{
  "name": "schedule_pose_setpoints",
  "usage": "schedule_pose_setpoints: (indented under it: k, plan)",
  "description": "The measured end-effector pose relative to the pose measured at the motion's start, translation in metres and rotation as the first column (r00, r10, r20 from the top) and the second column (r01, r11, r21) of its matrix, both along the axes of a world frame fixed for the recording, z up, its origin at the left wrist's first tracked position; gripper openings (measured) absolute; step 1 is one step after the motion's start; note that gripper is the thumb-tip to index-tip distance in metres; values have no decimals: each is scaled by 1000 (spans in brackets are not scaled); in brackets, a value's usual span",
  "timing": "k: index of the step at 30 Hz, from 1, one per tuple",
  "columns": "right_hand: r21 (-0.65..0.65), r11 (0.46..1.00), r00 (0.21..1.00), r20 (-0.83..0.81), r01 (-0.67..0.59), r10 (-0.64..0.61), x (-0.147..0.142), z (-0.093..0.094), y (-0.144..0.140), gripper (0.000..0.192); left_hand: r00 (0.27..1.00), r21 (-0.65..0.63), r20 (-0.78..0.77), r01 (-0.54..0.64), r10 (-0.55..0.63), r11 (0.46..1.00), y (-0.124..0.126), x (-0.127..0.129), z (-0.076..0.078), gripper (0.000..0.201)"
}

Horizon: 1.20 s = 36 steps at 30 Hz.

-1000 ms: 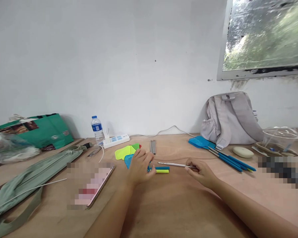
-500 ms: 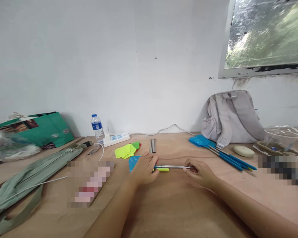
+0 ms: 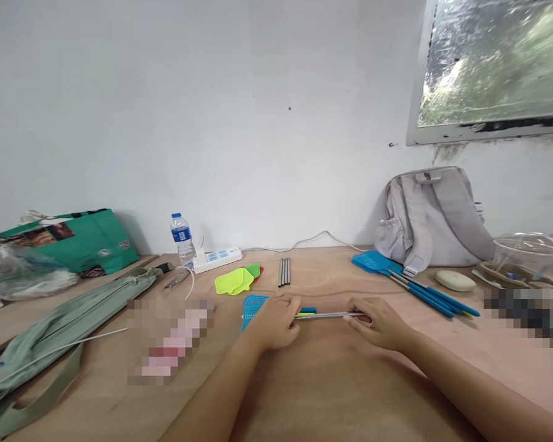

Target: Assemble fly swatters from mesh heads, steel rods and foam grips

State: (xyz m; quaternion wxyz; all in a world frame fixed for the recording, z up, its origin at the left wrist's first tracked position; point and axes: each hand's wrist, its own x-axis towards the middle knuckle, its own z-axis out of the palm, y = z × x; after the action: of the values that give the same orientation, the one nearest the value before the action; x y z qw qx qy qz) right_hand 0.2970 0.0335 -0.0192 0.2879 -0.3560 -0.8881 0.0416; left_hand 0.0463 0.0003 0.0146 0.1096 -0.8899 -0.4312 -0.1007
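Note:
A metal fly swatter rod [image 3: 329, 315] lies level between my two hands, just above or on the table. My left hand [image 3: 279, 319] is closed around its left end. A blue mesh fly swatter head [image 3: 252, 307] sticks out beside that hand; whether it joins this rod is hidden. With its fingers and thumb, my right hand [image 3: 375, 320] pinches the rod's right end. Just behind the rod show a blue handle [image 3: 309, 310] and a bit of yellow-green. Farther back lie several loose metal tubes [image 3: 284, 272] and yellow-green swatter heads [image 3: 233, 281], with green and red ones underneath.
Finished-looking blue swatters [image 3: 424, 291] lie at right, before a grey backpack [image 3: 435, 215] and a round white case [image 3: 455, 280]. At left are a water bottle [image 3: 182, 239], a power strip [image 3: 217, 259], a green-grey bag [image 3: 74, 313] and a blurred-out pink object [image 3: 179, 337].
The rod and my left hand have come slightly nearer to me and to the right. The blue handle behind the rod now shows. My right hand keeps its pinch.

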Motion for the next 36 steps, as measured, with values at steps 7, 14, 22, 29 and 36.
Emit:
schedule_pose_setpoints:
  k: [7,14,22,29,36]
  plan:
    - [-44,997,998,2,-57,58,-5,-2,-4,24,1000,4,-1,-30,30,1000,-2,3,1,11]
    - [-116,990,997,-3,-78,78,-8,-3,-5,29,996,-26,-49,-78,76,997,-7,9,3,8]
    - [-156,984,996,-15,-87,85,-11,1,-7,34,993,2,-70,-99,99,995,-8,14,-2,10]
    - [-174,983,998,-6,-64,64,-15,6,-9,36,994,18,-52,-99,100,995,-8,16,-2,9]
    - [-128,991,1000,6,-24,25,-19,5,-10,37,994,8,-52,-91,91,996,-10,16,4,9]
